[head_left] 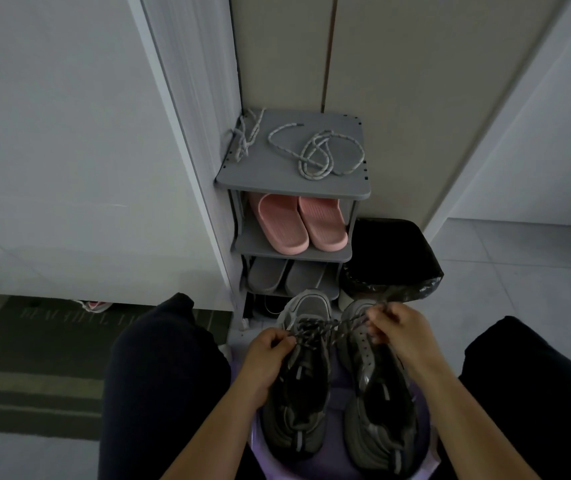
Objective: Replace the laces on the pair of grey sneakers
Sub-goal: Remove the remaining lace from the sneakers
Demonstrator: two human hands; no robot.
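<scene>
Woven lace (315,328) — soft, limp, light; my left hand (268,346) and right hand (396,327) both pinch it — I'd hold near its tips.

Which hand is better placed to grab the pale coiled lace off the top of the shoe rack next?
Probably the right hand: it sits further forward, nearer the coiled lace on the rack. It and the left hand both pinch the dark lace, so either must let go.
</scene>
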